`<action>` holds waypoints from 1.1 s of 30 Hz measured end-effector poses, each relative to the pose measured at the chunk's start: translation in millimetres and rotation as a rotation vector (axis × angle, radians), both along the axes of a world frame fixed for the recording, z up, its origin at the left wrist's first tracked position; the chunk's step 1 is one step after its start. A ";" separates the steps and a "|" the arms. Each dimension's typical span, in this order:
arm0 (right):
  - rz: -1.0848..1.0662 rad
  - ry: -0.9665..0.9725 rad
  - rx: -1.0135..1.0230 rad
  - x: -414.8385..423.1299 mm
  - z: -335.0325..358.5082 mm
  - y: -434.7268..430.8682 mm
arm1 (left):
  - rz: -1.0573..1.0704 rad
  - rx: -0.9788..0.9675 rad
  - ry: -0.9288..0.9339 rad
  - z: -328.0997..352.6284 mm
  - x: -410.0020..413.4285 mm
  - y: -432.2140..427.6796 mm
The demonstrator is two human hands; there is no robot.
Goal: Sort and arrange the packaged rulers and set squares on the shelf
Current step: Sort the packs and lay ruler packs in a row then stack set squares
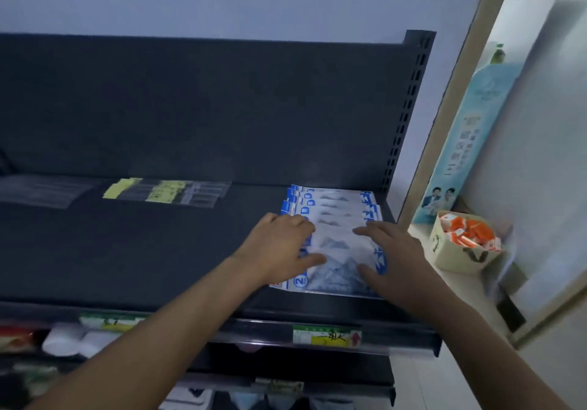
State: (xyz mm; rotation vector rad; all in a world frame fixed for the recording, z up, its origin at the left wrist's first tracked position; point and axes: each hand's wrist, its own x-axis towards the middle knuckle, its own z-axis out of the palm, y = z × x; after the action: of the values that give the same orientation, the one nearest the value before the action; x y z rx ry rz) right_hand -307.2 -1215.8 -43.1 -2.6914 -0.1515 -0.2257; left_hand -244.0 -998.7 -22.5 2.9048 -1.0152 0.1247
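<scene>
Right at the front, the lower shelves show some white goods (71, 339), too blurred to name, and a green-and-yellow price label (327, 335) sits on the rail of the dark shelf (127, 257). Both bare arms reach over that rail. The left hand (279, 247) is down on the left edge of the set square packets (336, 251), knuckles raised, fingers bent onto the plastic, thumb stretched flat across the nearest packet. Whether it actually pinches one, I can't make out. The right hand (392, 259) lies on the right edge of the same packets with fingers spread and nearly straight, thumb low on the front packet, pressing and gripping nothing. So the packets sit between the two hands at the right end of the shelf, white with blue ends, overlapping one behind another in a row that runs back to the rear panel (222, 108).

Further back and to the left, well apart from the hands, the ruler packets (165, 191) with yellow cards lie flat in an overlapping row near the panel, and more clear packets (41, 191) lie beyond them at the far left.

Off the shelf's right end, a small cardboard box (451, 257) holds orange-and-white packs, and behind it a tall pale-blue display carton (460, 143) leans against the wall
</scene>
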 end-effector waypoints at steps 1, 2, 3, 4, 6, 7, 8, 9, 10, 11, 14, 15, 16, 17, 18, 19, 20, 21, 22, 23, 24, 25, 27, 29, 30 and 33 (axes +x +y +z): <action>0.029 -0.017 -0.009 1.9 4.6 8.0 | 0.030 -0.021 -0.008 2.0 -4.0 7.0; 0.068 -0.033 0.004 4.9 10.5 17.9 | 0.060 -0.037 -0.026 4.7 -7.7 16.0; 0.110 -0.049 0.026 8.4 16.7 29.1 | 0.091 -0.046 -0.046 7.8 -10.9 26.8; 0.150 -0.067 0.043 12.1 22.4 41.7 | 0.129 -0.045 -0.062 10.9 -14.0 39.5; 0.206 -0.107 0.040 19.9 31.8 71.5 | 0.229 -0.013 -0.081 16.2 -19.9 70.5; 0.226 -0.124 0.034 23.6 35.7 88.3 | 0.282 0.007 -0.094 18.4 -22.6 88.8; 0.246 -0.137 0.032 27.0 39.2 106.4 | 0.331 0.026 -0.110 20.8 -25.7 108.1; 0.267 -0.144 0.026 29.6 42.5 125.5 | 0.376 0.037 -0.125 23.0 -29.6 128.4; 0.290 -0.146 0.020 31.4 45.9 145.5 | 0.418 0.040 -0.137 24.9 -33.7 149.4; 0.315 -0.151 0.020 32.3 48.9 166.1 | 0.461 0.038 -0.143 26.2 -38.3 171.5; 0.397 -0.169 0.078 33.0 54.0 232.2 | 0.582 0.030 -0.124 25.4 -54.0 241.0; 0.423 -0.171 0.098 34.0 53.8 256.3 | 0.615 0.035 -0.111 24.1 -58.9 264.8; 0.444 -0.168 0.112 35.7 53.1 281.2 | 0.643 0.045 -0.102 23.0 -63.0 289.0; 0.458 -0.160 0.119 38.0 52.1 306.7 | 0.668 0.055 -0.097 22.7 -66.5 313.9; 0.465 -0.151 0.121 40.6 50.9 332.5 | 0.692 0.062 -0.094 23.0 -68.9 339.3; 0.468 -0.144 0.120 43.7 50.1 358.9 | 0.715 0.061 -0.100 23.9 -70.6 365.6; 0.470 -0.136 0.124 46.7 49.4 384.9 | 0.737 0.052 -0.110 24.9 -71.5 392.0; 0.470 -0.127 0.133 49.0 48.8 410.2 | 0.758 0.038 -0.118 25.0 -72.7 417.8; 0.470 -0.124 0.139 52.6 48.4 438.8 | 0.776 0.023 -0.123 24.3 -72.9 447.2; 0.472 -0.120 0.147 55.1 48.7 457.4 | 0.790 0.018 -0.121 24.2 -72.8 467.1; 0.474 -0.120 0.155 57.1 49.0 475.1 | 0.805 0.014 -0.108 23.7 -72.9 486.0; 0.473 -0.121 0.165 60.2 49.0 498.8 | 0.820 0.001 -0.094 22.3 -73.2 510.0; 0.458 -0.124 0.203 66.2 50.9 541.1 | 0.838 -0.006 -0.065 20.8 -71.3 552.8; 0.438 -0.139 0.245 72.0 53.5 578.9 | 0.851 -0.009 -0.033 21.0 -66.8 591.3; 0.428 -0.147 0.261 76.6 54.7 595.9 | 0.858 -0.013 -0.019 21.0 -63.7 608.4; 0.415 -0.144 0.265 96.2 56.1 641.2 | 0.876 -0.006 0.001 21.6 -45.1 653.4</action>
State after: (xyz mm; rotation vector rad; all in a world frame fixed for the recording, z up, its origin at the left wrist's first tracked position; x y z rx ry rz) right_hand -211.0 -574.6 13.0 -2.3171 -0.6655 -0.2872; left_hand -289.1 -345.4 -0.9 3.0943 0.3168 0.1567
